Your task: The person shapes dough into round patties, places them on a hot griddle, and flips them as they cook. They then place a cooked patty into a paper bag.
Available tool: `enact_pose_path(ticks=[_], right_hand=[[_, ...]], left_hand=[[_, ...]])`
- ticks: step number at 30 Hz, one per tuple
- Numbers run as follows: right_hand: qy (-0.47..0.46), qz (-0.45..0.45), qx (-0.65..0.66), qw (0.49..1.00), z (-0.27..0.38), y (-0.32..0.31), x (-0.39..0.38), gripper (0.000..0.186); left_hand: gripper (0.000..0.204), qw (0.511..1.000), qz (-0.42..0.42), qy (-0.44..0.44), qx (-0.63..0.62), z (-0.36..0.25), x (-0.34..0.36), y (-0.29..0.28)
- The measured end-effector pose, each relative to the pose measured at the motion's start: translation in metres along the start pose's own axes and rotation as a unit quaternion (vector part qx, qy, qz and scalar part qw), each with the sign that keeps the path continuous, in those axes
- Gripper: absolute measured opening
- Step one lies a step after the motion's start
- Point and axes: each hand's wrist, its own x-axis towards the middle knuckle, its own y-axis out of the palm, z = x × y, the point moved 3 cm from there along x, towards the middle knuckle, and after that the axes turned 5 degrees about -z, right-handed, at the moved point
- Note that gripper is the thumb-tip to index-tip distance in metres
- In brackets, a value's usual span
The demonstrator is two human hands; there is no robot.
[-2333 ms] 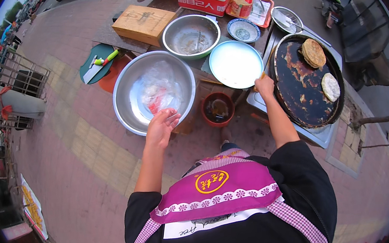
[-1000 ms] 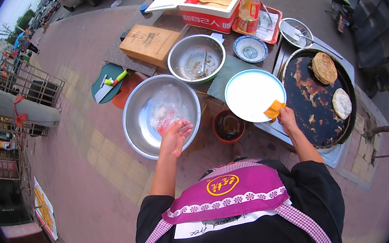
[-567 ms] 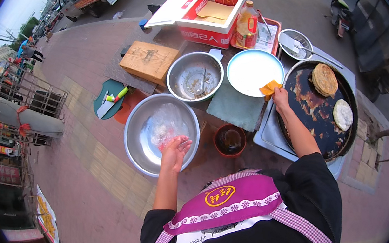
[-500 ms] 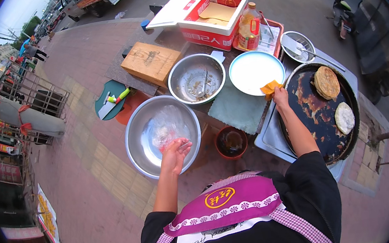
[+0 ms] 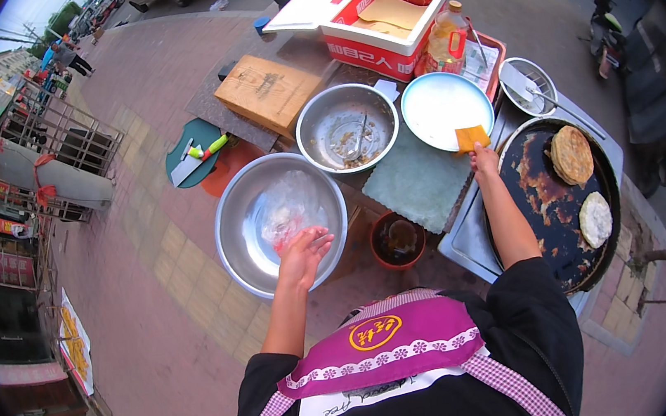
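Note:
My right hand (image 5: pixel 483 160) grips a flat, folded orange cloth (image 5: pixel 472 138) at the near edge of a round white plate (image 5: pixel 441 103) with a blue rim. Over the right side of a large steel basin (image 5: pixel 234 199), my left hand (image 5: pixel 304 255) is raised, fingers loosely stretched and nothing visible in them. Inside that basin lies a crumpled clear plastic bag (image 5: pixel 292 196). To the right, a wide black griddle (image 5: pixel 534 208) carries a stack of browned flatbreads (image 5: pixel 571 155) and a paler round one (image 5: pixel 595 220).
A smaller steel bowl (image 5: pixel 329 138) with a spoon stands beside a cardboard box (image 5: pixel 265 92). Behind are a red-and-white foam box (image 5: pixel 380 48), an oil bottle (image 5: pixel 446 44) and a strainer bowl (image 5: pixel 526 84). A dark pot (image 5: pixel 398 240) sits low before me. Parked vehicles line the road.
The view has shifted slightly, moving the table's things rightward in the picture. The orange cloth now lies flatter against the plate's near edge. My left hand keeps its place over the basin.

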Motion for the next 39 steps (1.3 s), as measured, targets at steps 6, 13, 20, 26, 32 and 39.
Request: enact_pose_path(ticks=[6, 13, 20, 26, 32, 39], right_hand=[[-0.115, 0.073, -0.053, 0.989, 0.024, -0.007, -0.081, 0.02], [-0.275, 0.366, -0.131, 0.879, 0.044, 0.056, -0.242, 0.013], [-0.605, 0.382, -0.213, 0.666, 0.018, 0.095, -0.389, 0.014], [-0.761, 0.335, -0.247, 0.498, -0.01, 0.084, -0.48, 0.03], [-0.72, 0.325, -0.242, 0.562, -0.045, 0.057, -0.516, 0.025], [-0.191, 0.405, -0.043, 0.893, -0.065, 0.009, -0.464, 0.017]], left_hand=[[0.015, 1.0, 0.004, 0.02, 0.0, -0.012, -0.007, -0.003], [0.024, 0.991, 0.06, 0.082, 0.084, -0.028, -0.034, 0.006], [0.031, 0.972, 0.063, 0.169, 0.153, -0.05, -0.076, -0.008], [0.029, 0.989, 0.005, 0.096, 0.114, -0.047, -0.095, -0.067], [0.027, 0.989, 0.024, 0.107, 0.101, -0.03, -0.123, -0.097], [0.02, 0.978, 0.033, 0.193, 0.077, -0.025, -0.175, -0.093]])
